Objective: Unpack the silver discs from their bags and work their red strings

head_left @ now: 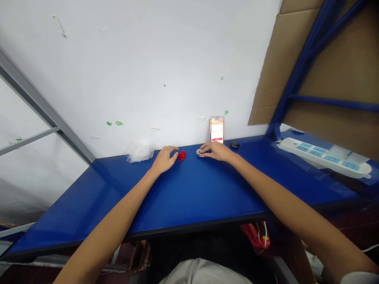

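Note:
Near the back of the blue tabletop, my left hand (165,159) rests with thumb and fingers apart. Just right of its fingertips lies a small tangled red bundle (182,156), perhaps cord or beads; whether the thumb touches it I cannot tell. My right hand (215,150) has its fingers closed on the right side of a small, pale grey roll of tape (198,153), which lies flat on the table. The fingers partly cover the roll.
A lit phone (217,130) leans on the wall behind my right hand, with a small black object (235,145) beside it. Crumpled clear plastic bags (140,151) lie left. A white power strip (324,157) is at far right, near a blue metal frame (288,88).

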A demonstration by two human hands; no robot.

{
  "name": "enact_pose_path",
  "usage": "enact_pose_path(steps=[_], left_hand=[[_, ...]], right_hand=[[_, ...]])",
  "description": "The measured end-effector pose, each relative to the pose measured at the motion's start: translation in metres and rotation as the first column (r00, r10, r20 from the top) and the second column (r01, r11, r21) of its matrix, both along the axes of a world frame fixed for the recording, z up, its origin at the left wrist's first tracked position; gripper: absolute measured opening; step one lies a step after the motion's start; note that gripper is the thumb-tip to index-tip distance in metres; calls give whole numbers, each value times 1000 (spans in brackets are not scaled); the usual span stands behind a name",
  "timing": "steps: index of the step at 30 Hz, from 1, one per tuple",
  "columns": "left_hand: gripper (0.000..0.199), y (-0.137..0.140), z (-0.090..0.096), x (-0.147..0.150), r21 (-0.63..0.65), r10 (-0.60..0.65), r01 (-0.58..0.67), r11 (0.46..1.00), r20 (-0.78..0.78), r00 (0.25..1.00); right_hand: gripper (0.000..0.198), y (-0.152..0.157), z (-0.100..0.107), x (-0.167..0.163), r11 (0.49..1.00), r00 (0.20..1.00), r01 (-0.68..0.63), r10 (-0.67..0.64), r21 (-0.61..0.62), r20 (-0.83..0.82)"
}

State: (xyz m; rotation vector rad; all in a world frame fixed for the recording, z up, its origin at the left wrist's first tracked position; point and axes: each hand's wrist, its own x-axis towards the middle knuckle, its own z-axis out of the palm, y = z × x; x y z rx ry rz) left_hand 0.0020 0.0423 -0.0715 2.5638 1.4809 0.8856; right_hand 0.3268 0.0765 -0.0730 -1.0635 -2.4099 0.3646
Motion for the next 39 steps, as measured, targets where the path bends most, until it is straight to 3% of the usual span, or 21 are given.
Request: enact_pose_path(steps=[4,8,12,16,19,24,33,39], left_hand=[[38,-4,-4,11,-33,-152,151,988,-40,988],[33,-4,-4,12,-66,-182,178,982,-59,982],[30,-3,-2,8,-66,-171,165,984,-80,982],[26,1,-5,6,-32,-162,160,987,-72,984],[22,5,-11,5,-36,-143,143,989,1,990],[20,10,-17,3,-25,-120,124,992,124,985],[20,9,-17,3,-111,-47,71,991,211,976],[23,10,-17,2,-77,-27,42,996,191,981]], right_hand=[[15,-1,2,-2,1000,1000,4,-4,5,-22],[15,-5,6,-2,998,999,9,-11,-63,-34],[16,-8,9,2,999,999,-31,30,-29,-30],[21,-10,10,-1,997,996,45,-39,69,-75],[25,-14,12,-5,978,982,125,-98,166,-162],[31,-20,15,-10,940,939,182,-80,288,-333],[31,-24,13,-17,945,949,161,-69,286,-308],[32,-26,13,-18,950,952,143,-55,278,-301]])
